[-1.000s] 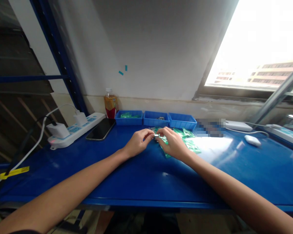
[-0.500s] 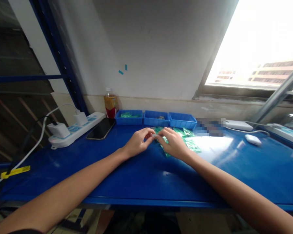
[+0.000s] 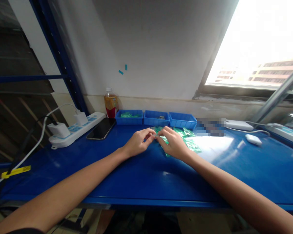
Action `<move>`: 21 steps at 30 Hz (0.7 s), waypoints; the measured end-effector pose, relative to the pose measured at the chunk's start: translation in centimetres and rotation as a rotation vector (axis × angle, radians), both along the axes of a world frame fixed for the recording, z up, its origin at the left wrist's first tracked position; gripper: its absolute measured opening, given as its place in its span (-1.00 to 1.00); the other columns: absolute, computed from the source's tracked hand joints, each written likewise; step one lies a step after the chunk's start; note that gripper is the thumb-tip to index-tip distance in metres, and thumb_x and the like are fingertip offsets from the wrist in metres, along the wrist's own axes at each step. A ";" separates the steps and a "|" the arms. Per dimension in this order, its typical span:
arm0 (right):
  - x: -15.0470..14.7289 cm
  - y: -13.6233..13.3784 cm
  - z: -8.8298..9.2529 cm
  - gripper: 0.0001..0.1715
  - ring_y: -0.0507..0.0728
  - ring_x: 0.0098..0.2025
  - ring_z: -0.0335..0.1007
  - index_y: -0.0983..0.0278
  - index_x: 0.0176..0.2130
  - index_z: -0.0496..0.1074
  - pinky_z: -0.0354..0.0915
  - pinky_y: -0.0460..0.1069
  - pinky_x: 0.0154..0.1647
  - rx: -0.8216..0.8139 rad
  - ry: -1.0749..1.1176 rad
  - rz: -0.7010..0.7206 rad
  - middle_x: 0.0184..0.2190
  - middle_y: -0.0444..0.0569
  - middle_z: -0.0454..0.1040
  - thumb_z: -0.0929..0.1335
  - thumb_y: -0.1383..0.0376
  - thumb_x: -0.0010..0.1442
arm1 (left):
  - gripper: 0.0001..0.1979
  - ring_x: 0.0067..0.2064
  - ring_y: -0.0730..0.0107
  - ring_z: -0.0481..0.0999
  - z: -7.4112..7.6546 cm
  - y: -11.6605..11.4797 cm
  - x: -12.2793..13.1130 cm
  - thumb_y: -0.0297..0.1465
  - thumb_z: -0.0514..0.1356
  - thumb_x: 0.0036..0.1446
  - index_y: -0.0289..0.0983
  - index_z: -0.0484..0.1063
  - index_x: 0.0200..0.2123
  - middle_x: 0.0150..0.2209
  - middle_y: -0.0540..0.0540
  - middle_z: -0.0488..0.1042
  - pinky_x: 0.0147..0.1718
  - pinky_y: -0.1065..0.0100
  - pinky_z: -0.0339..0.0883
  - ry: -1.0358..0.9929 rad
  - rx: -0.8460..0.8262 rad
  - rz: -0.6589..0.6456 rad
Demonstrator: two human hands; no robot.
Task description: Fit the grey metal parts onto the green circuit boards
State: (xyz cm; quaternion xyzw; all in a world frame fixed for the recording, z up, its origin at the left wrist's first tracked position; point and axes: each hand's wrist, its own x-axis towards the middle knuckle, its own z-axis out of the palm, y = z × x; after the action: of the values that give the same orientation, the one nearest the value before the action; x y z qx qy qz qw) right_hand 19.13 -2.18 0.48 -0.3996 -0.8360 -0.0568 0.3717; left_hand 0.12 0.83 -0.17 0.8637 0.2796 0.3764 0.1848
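Observation:
Over the middle of the blue table (image 3: pixel 136 175), my left hand (image 3: pixel 139 141) and my right hand (image 3: pixel 171 143) meet fingertip to fingertip. Thumb and fingers are pinched together on each hand. Whatever small thing lies between the tips is mostly covered and too small to name. Several shiny green packets (image 3: pixel 192 145) lie under and to the right of my right hand. Just behind the hands stand three blue bins in a row: the left bin (image 3: pixel 129 121) holds green packets, the middle bin (image 3: pixel 156 122) has small metallic parts, and the right bin (image 3: pixel 182 123) shows only its walls.
To the left are a black phone (image 3: pixel 101 129), a white power strip (image 3: pixel 75 130) with plugs and cables, and a drink bottle (image 3: pixel 111 104). On the right lie a white earphone case (image 3: pixel 253 140), a white adapter (image 3: pixel 238 125) with a cable, and another power strip (image 3: pixel 286 132).
The fingertips have drawn slightly together, and the small pale piece seen between them earlier is now barely visible. Both arms stay almost in place.

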 end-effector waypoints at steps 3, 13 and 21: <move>0.0 0.1 -0.1 -0.81 0.09 -0.32 0.33 0.25 -0.34 0.35 0.26 -0.03 -0.28 -0.001 0.007 -0.002 -0.38 -0.03 0.38 0.21 0.27 0.28 | -0.74 -0.30 0.40 0.46 -0.1 -0.1 0.1 -0.28 0.13 0.19 -0.26 0.31 -0.09 -0.33 -0.04 0.46 -0.30 0.41 0.32 -0.009 0.033 0.014; 0.0 0.1 -0.4 -0.79 0.12 -0.26 0.37 0.26 -0.16 0.31 0.28 0.00 -0.23 0.003 0.023 -0.002 -0.31 -0.02 0.42 0.33 0.24 0.18 | -0.77 -0.24 0.35 0.44 -0.2 0.1 0.0 -0.27 -0.01 0.29 -0.27 0.36 -0.25 -0.30 -0.07 0.46 -0.22 0.36 0.28 0.052 0.070 0.056; -0.1 0.0 -0.1 -0.91 0.12 -0.28 0.35 0.24 -0.26 0.33 0.27 -0.01 -0.24 0.011 0.007 0.018 -0.34 -0.03 0.41 0.26 0.28 0.24 | -0.75 -0.26 0.37 0.46 -0.2 0.1 -0.2 -0.28 -0.04 0.30 -0.26 0.36 -0.27 -0.33 -0.06 0.47 -0.24 0.38 0.29 0.056 0.040 0.039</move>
State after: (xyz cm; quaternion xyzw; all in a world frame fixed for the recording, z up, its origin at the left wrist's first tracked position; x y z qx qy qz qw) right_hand 19.07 -2.22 0.34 -0.3901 -0.8380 -0.0568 0.3774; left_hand -0.04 0.96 -0.35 0.8719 0.2939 0.3611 0.1520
